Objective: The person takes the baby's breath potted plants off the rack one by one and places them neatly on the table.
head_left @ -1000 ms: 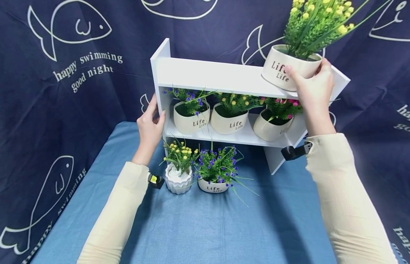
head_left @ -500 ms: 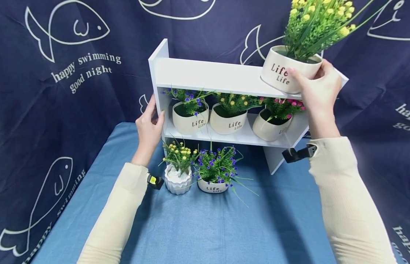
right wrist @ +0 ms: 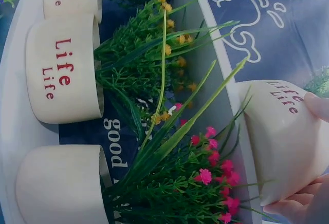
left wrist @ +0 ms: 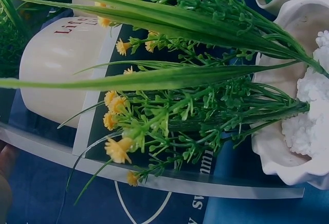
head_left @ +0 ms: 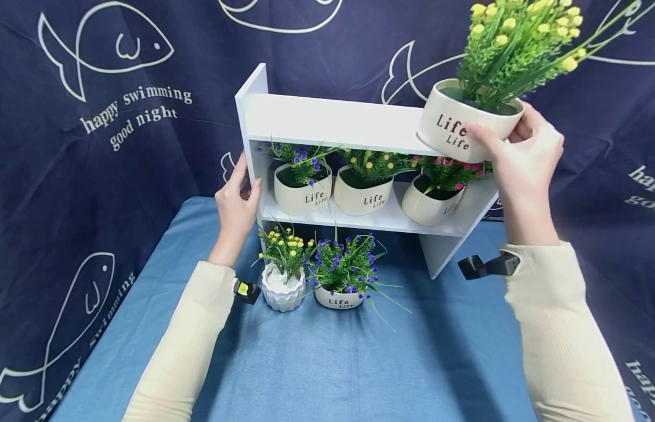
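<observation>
My right hand (head_left: 530, 158) grips a cream oval pot (head_left: 445, 126) of yellow flowers, thumb on its "Life" lettering and fingers behind. The pot tilts and overlaps the right front of the white shelf unit's top board (head_left: 332, 120). In the right wrist view, this pot (right wrist: 282, 136) appears beyond the board's edge, with thumb and fingertips on it. My left hand (head_left: 236, 202) holds the unit's left side panel (head_left: 249, 126), thumb at its front edge and fingers along the outside. Only a sliver of that hand shows in the left wrist view.
On the middle board stand cream pots with purple (head_left: 301, 196), yellow (head_left: 361, 196) and pink (head_left: 430, 205) flowers. Below, on the blue cloth (head_left: 327, 363), are a fluted white pot (head_left: 284, 296) and a cream pot (head_left: 339, 299) of purple flowers. A navy fish-print curtain (head_left: 163, 158) hangs behind.
My right hand has brought the yellow-flowered pot slightly right and toward me, and the pot tilts more. The left hand stays on the side panel.
</observation>
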Available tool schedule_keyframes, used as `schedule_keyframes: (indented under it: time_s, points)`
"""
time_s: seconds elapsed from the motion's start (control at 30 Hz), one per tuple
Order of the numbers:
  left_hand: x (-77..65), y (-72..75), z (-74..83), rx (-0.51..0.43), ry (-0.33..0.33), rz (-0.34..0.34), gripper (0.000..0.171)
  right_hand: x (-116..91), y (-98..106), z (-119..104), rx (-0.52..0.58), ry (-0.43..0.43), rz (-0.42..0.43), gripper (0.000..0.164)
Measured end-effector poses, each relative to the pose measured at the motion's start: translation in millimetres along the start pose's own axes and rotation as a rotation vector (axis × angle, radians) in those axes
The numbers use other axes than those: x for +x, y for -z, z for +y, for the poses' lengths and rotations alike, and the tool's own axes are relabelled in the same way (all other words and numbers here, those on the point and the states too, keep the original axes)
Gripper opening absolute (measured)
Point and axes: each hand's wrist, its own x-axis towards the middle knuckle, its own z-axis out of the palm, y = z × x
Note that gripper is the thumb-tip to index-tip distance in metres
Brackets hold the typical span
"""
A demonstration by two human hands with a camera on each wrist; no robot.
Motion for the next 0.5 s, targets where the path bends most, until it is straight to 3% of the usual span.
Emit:
schedule_keyframes:
  time_s: [0.23,0.5]
  points:
    - [0.4,-0.2,-0.3,-0.011,0.005,-0.003,0.053,-15.7,12.3,-1.7,0.18,-0.009,-0.023,0.053]
    - [0.2,-0.8,0.0,-0.007,0.016,-0.003,0.053,-24.8,23.6,1.5,0.313,-0.017,-0.072,0.051]
